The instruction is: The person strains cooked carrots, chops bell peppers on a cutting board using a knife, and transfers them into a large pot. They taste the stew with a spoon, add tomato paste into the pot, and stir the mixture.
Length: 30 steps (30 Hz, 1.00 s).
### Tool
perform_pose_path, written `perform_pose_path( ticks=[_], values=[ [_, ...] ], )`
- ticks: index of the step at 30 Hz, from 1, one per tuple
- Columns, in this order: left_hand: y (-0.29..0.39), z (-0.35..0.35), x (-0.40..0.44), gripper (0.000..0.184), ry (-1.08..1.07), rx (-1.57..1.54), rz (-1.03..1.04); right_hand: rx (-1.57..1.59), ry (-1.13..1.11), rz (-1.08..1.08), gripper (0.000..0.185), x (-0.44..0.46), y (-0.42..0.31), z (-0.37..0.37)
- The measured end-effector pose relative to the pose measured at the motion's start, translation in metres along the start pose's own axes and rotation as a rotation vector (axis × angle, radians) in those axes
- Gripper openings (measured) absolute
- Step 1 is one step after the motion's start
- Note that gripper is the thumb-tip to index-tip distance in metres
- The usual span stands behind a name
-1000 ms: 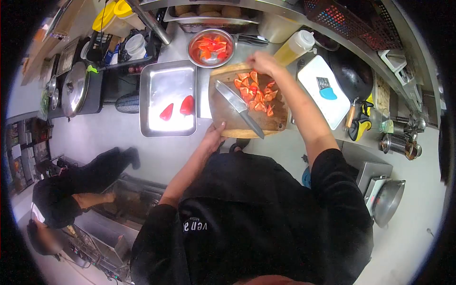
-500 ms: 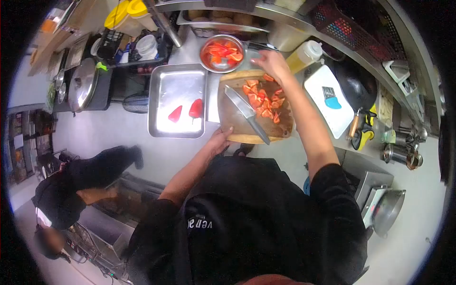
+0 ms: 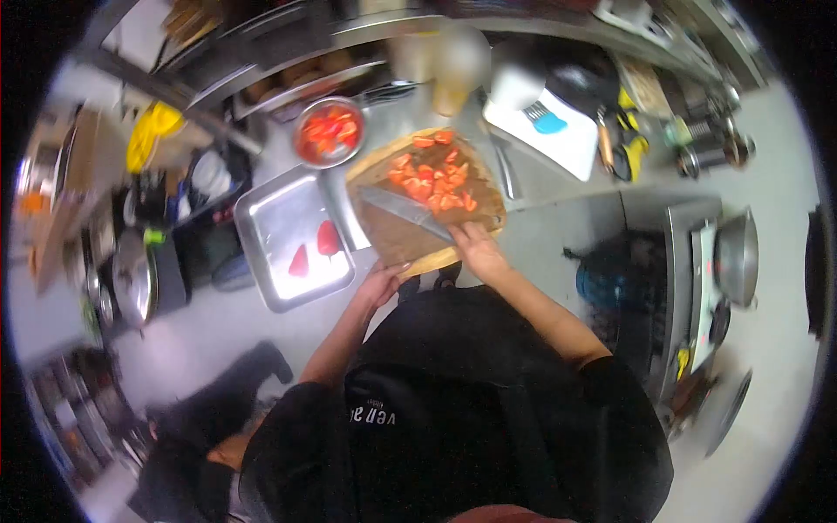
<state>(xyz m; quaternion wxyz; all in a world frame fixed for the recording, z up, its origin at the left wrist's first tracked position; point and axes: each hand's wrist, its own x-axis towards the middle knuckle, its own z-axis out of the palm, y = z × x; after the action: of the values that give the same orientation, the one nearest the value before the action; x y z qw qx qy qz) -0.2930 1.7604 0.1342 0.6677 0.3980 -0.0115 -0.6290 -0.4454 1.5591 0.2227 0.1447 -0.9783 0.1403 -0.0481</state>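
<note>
Head view of a wooden cutting board (image 3: 385, 234) whose near edge appears to project past the tabletop (image 3: 549, 186). The left hand (image 3: 382, 285) grips the board's near-left edge, thumb on top, its other fingers largely hidden; the right hand (image 3: 478, 250) lies at the knife (image 3: 394, 206), fingers partly curled over the handle end, though whether they close on it cannot be told. Bare wood lies to the near left of the blade; cut red pepper pieces (image 3: 425, 185) crowd its far side. A narrow gap separates board from metal tray (image 3: 268, 225); a wider strip of tabletop parts it from the white board (image 3: 573, 146). Counted: one knife; one tray holding two red pieces (image 3: 327, 238); one metal bowl (image 3: 297, 139) of red pieces; one blue-handled utensil (image 3: 547, 121); on the wood, over a dozen pieces, overlapping, their exact number uncertain.
</note>
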Motion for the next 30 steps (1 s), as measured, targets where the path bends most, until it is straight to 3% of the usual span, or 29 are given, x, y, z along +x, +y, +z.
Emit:
perform_pose_path(
  ticks=[4,7,9,10,14,17,19,20,22,23,24,28,29,30],
  values=[
    [0.000,0.013,-0.031,0.061,0.015,-0.013,-0.028,0.054,0.091,0.050,0.046,-0.029,-0.029,-0.033],
    [-0.002,-0.008,-0.039,0.061,-0.096,0.161,-0.086,0.099,0.149,0.151,0.044,-0.058,-0.033,-0.026],
    [-0.013,-0.032,-0.024,0.039,0.013,0.606,-0.107,0.127,0.206,0.187,0.044,-0.089,-0.029,-0.027],
    [0.004,0.054,-0.040,0.023,0.109,0.450,-0.057,0.086,0.260,0.178,0.045,-0.105,-0.025,-0.027],
    [-0.009,0.155,-0.031,0.049,-0.174,0.509,-0.142,0.152,0.201,0.449,0.051,-0.185,-0.020,-0.082],
    [-0.053,0.204,-0.007,0.050,-0.343,0.539,-0.125,0.042,0.347,0.578,0.051,-0.263,-0.007,-0.111],
    [-0.080,0.233,0.023,0.051,-0.432,0.790,-0.326,-0.022,0.385,0.660,0.050,-0.313,0.007,-0.134],
    [-0.103,0.254,0.041,0.051,-0.470,0.801,-0.318,-0.052,0.401,0.727,0.049,-0.341,0.015,-0.145],
    [-0.117,0.324,0.056,0.052,-0.618,0.614,-0.465,-0.054,0.341,0.847,0.048,-0.364,0.026,-0.199],
    [-0.149,0.351,0.045,0.054,-0.599,0.498,-0.344,-0.038,0.301,0.927,0.047,-0.389,0.031,-0.214],
    [-0.167,0.384,0.053,0.054,-0.621,0.509,-0.351,-0.047,0.317,0.946,0.047,-0.413,0.039,-0.222],
    [-0.232,0.503,0.058,0.060,-0.882,0.490,-0.477,-0.388,0.464,1.051,0.042,-0.510,0.058,-0.252],
    [-0.248,0.528,0.062,0.060,-0.894,0.501,-0.517,-0.551,0.565,1.040,0.039,-0.532,0.059,-0.258],
    [-0.261,0.553,0.066,0.059,-0.898,0.517,-0.551,-0.552,0.531,1.101,0.038,-0.554,0.059,-0.267]
  ],
)
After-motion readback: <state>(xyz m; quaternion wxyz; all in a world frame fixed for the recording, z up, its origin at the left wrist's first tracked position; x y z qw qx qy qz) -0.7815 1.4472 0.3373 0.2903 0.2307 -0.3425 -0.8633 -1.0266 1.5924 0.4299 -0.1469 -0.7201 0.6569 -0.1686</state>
